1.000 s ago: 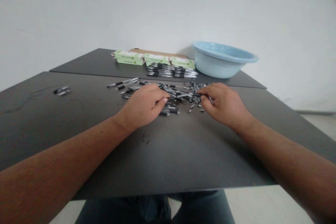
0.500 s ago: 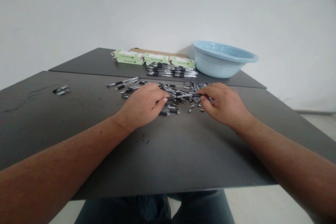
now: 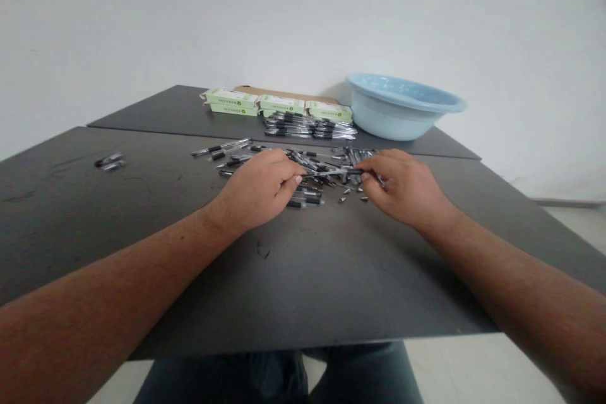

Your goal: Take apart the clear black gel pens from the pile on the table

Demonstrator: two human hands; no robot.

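Observation:
A slim pen (image 3: 331,172), clear in the middle and dark toward both ends, spans the gap between my hands above the table. Its left end is pinched between thumb and fingers of my left hand (image 3: 266,188). My right hand (image 3: 400,186) grips the black right end; the fingers hide the tip. Behind and below lies a loose heap of pens and pen parts (image 3: 303,161). Small metallic pen tips (image 3: 341,200) are scattered near my right fingers. Clear caps or barrels (image 3: 355,154) lie partly behind that hand.
Green-and-white boxes (image 3: 233,101) stand stacked at the back, with a pile of pens (image 3: 310,126) before them. A light blue basin (image 3: 402,117) sits at the back right. A few clear pen parts (image 3: 110,161) lie far left on the dark table (image 3: 303,290).

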